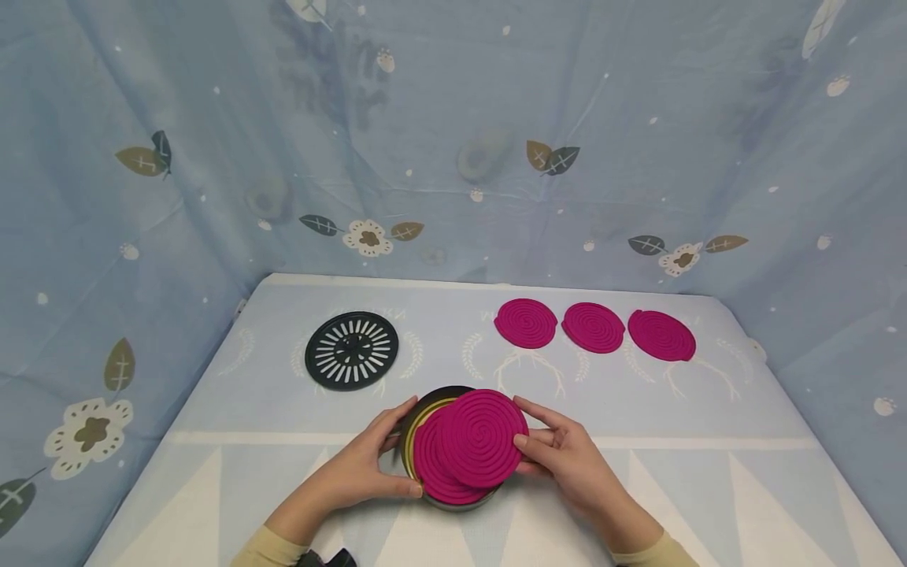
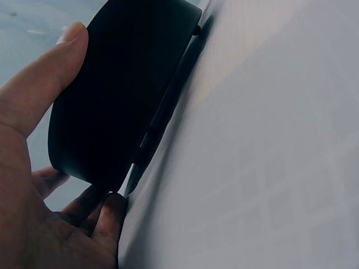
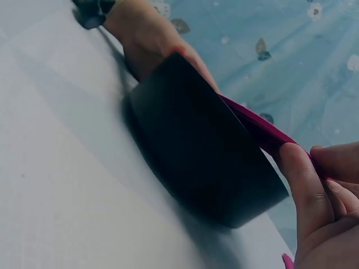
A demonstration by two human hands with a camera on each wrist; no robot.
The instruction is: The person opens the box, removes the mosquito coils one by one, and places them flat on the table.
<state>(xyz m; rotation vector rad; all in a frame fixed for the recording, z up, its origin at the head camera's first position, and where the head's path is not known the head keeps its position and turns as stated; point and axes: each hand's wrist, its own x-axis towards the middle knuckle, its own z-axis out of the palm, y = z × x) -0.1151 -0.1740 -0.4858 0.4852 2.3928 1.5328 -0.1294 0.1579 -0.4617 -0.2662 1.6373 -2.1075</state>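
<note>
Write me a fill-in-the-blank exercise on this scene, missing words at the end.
1. The left hand grips the round container and the right hand pinches a pink disc; counting that one, ____ pink discs show in the head view.
2. Beyond the container, the row on the table is made up of ____ pink discs.
3. In the head view, the slotted disc lies to the ____ of that row.
4. Unlike the pink ones, the slotted disc is ____ in colour.

Missing words: five; three; left; black.

Kinda wrinkly light blue curtains [image 1: 453, 94] with flowers and leaves printed on them hang behind the desk [image 1: 439, 315] and along both sides; its top's pale blue and white, triangles, antlers and all.
</note>
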